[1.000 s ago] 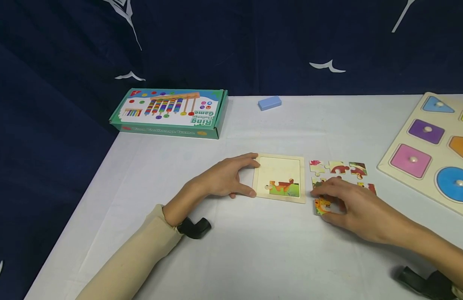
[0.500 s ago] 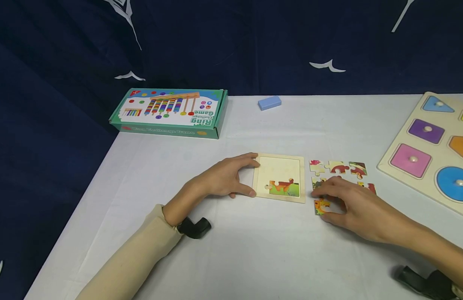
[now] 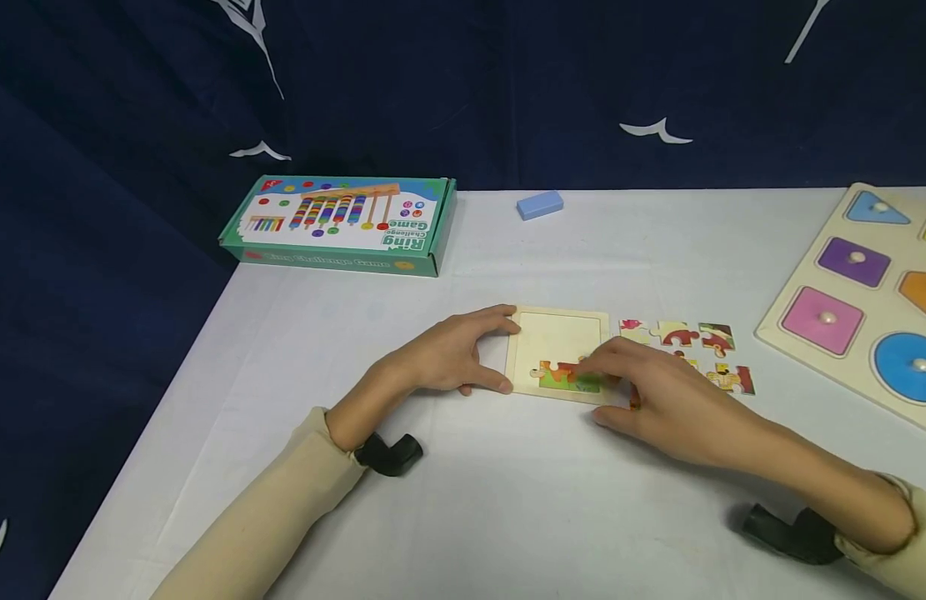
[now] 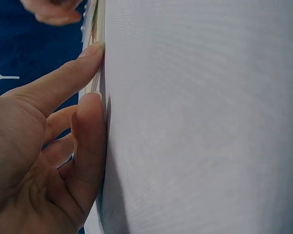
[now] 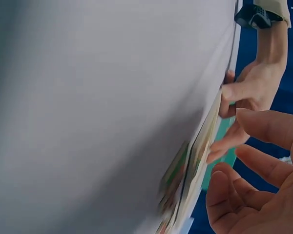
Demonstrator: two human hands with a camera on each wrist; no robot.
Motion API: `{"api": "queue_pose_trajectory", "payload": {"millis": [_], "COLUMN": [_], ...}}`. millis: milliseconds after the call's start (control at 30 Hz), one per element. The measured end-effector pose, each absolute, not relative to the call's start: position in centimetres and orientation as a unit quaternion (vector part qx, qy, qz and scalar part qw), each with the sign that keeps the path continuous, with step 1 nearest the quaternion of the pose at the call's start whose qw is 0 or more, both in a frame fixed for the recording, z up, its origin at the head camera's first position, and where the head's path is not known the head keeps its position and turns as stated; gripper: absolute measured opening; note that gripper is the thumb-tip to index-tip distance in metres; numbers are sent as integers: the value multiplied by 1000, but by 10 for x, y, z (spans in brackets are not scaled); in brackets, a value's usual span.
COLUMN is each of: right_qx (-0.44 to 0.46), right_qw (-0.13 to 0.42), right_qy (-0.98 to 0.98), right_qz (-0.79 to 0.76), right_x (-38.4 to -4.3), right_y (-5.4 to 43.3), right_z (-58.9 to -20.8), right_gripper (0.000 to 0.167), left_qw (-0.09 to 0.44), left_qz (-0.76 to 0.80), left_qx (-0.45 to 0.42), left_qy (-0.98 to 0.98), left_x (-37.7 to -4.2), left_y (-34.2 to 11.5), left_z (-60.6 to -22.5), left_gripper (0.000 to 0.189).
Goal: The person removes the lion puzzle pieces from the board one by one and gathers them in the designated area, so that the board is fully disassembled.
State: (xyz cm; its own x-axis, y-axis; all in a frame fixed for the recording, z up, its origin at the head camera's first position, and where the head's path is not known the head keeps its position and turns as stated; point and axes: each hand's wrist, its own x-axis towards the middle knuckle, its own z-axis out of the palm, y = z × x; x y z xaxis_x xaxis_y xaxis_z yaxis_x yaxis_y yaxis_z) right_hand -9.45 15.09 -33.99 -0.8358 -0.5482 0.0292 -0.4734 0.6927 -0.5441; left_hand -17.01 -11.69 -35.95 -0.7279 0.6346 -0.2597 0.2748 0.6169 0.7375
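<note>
In the head view a square wooden puzzle board (image 3: 558,333) lies on the table, with joined picture pieces (image 3: 557,377) low inside its frame. My left hand (image 3: 449,353) rests at the board's left edge, thumb near the lower corner and fingertips at the upper one. My right hand (image 3: 676,404) hovers over the board's lower right edge, its fingers covering part of the joined pieces. In the right wrist view its thumb and fingers stand apart with nothing visible between them. Loose jigsaw pieces (image 3: 676,335) lie right of the board, some hidden beneath the right hand.
A green game box (image 3: 335,225) stands at the back left. Behind the board lies a small blue block (image 3: 540,205). A large shape board with knobbed pieces (image 3: 808,271) occupies the right side. A dark curtain (image 3: 463,92) hangs behind the white table.
My right hand has moved left from above the loose pieces to the board's lower right edge, uncovering a piece at the right. The left hand stays in place.
</note>
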Motion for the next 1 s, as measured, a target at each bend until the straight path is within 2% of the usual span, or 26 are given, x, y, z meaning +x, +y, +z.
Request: {"api": "queue_pose_trajectory", "payload": {"millis": [300, 1000], "right_qx": [-283, -251], "right_qw": [77, 110], "right_qy": [915, 930], "right_qz": [-278, -246], "right_x": [-108, -115], "right_y": [124, 114], "right_z": [-342, -346], "right_gripper": [40, 40], "left_qw": [259, 261], "left_qz": [348, 349], "left_qx": [267, 268], "left_qy": [860, 859], "left_x": [-171, -171], "left_y": [-117, -118], "left_z": [-359, -359], "left_gripper": [69, 69]}}
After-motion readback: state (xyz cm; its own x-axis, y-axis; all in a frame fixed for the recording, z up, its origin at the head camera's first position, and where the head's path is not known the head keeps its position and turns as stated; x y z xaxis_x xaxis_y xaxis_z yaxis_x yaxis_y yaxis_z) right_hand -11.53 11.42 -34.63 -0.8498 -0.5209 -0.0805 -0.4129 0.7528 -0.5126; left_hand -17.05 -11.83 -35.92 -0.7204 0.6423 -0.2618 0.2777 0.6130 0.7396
